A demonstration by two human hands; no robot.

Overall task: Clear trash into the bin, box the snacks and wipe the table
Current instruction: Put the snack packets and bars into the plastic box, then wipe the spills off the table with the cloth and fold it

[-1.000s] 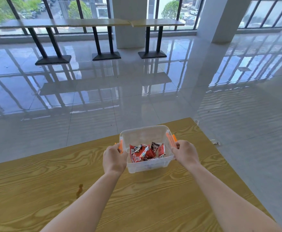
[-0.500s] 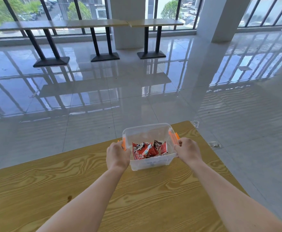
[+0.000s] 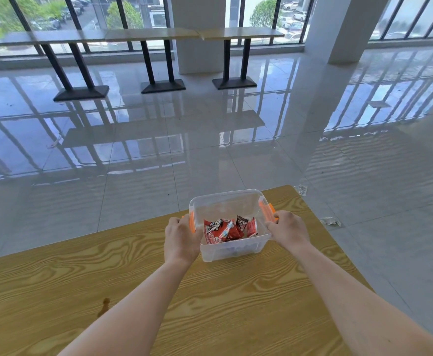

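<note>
**A:** Both hands are on the clear box (image 3: 232, 250), one at each end. The left hand (image 3: 182, 237) has its fingers curled round the near left corner, thumb side up against the orange clip (image 3: 191, 222).

**B:** And the right hand (image 3: 288, 228) mirrors it: fingers bent over the rim, gripping at the other orange clip (image 3: 266, 210). Neither hand is flat, and both are clamped on the plastic.

**A:** So the box is squarely between the two hands, lid off. Red snack packets (image 3: 223, 231) are heaped in the bottom, closer to the left hand than the right.

**B:** Is the base on the wooden table (image 3: 210, 304) or just off it?

**A:** I can't tell from up here. The box is out at full reach, near the table's far edge.

**B:** There's a small brown stain (image 3: 105, 303) on the wood, well back from the left hand, beside that forearm.

**A:** Beyond the right hand, off the table, two crumpled scraps (image 3: 330, 221) lie on the glossy floor, apart from each other.
</note>
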